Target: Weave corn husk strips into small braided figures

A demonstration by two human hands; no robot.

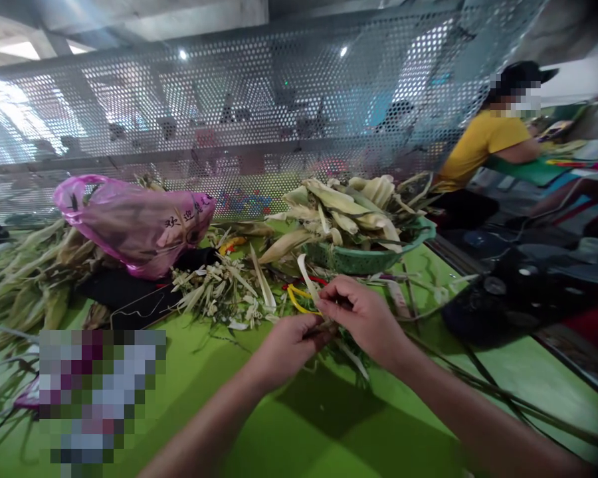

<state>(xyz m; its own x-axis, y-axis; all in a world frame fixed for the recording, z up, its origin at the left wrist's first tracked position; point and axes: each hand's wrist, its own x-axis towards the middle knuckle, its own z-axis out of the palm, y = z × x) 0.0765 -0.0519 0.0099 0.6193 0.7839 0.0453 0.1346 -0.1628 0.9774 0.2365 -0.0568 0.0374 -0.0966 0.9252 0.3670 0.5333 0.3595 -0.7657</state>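
Observation:
Over the green table, my right hand (361, 312) is closed in a pinch on a pale strip of corn husk (306, 275), which curls upward from the fingertips. My left hand (292, 348) is closed just below and to the left, nearly touching the right. Its fingers are wrapped round the base of what looks like a bundle of husk strips; most of that is hidden by both hands. Thin green and pale strands (353, 358) hang beneath the hands. Close behind the fingers lies a yellow loop (299, 299), possibly a scissor handle.
A green basket (373, 261) heaped with dried corn husks (353, 206) stands behind. Husk trimmings (224, 285), a pink plastic bag (129, 219) and more husks (24, 279) lie left. A dark object (498, 305) is at right. A person in yellow (493, 146) sits beyond.

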